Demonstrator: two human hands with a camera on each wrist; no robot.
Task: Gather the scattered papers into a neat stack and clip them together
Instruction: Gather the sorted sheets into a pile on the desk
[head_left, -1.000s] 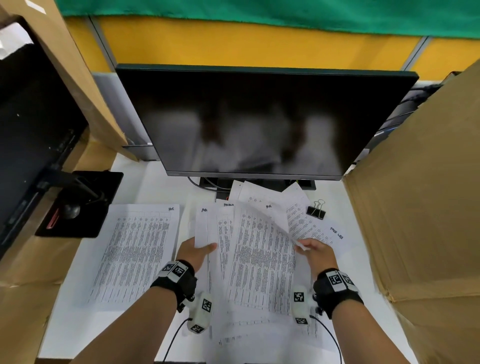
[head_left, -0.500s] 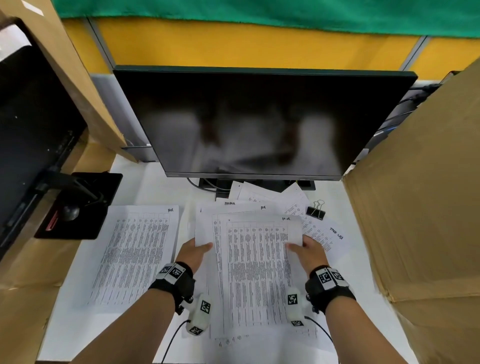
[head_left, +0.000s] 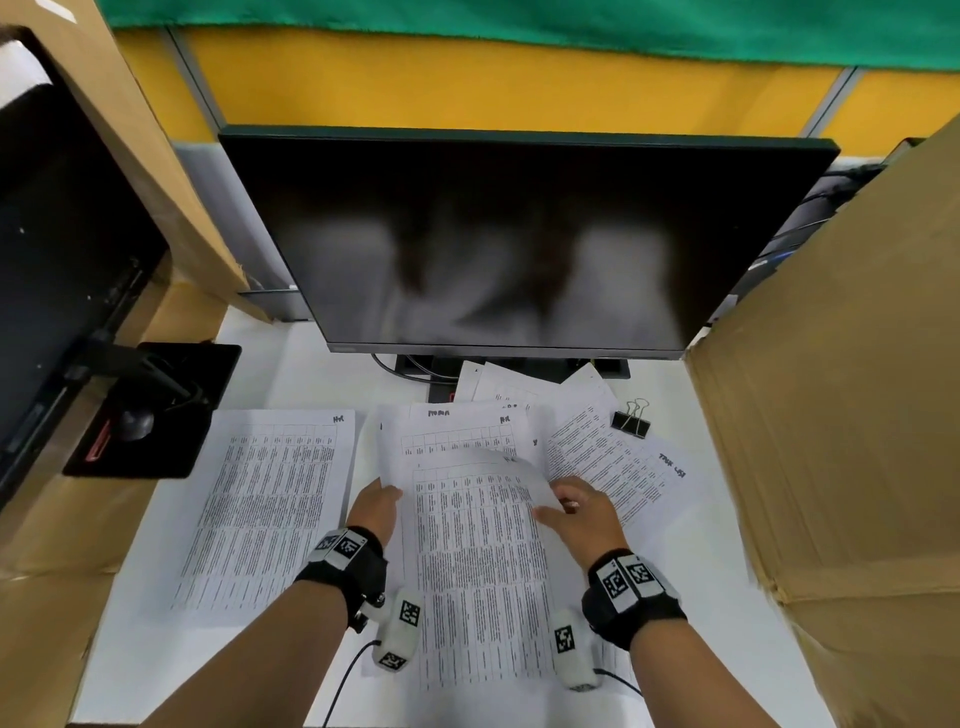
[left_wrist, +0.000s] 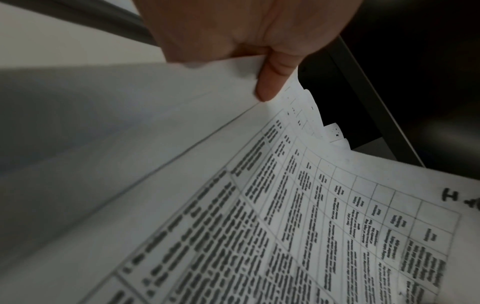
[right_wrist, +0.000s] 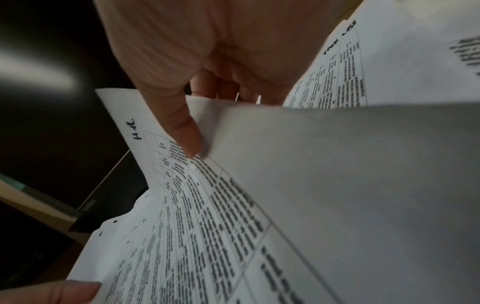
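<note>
Top sheet (head_left: 480, 551) sits centre-front on the surface, over the middle pile (head_left: 457, 431), far edge bowed up. Left hand (head_left: 375, 506) pinches its left edge, thumb on top; right hand (head_left: 582, 512) pinches the right edge the same way, likely gripping both sides to square it before adding more. Half a second ago it lay flat; now it's buckled and the hands sit closer in. One sheet (head_left: 265, 506) lies apart on the left, others fan right by the binder clip (head_left: 630, 420) (untouched).
</note>
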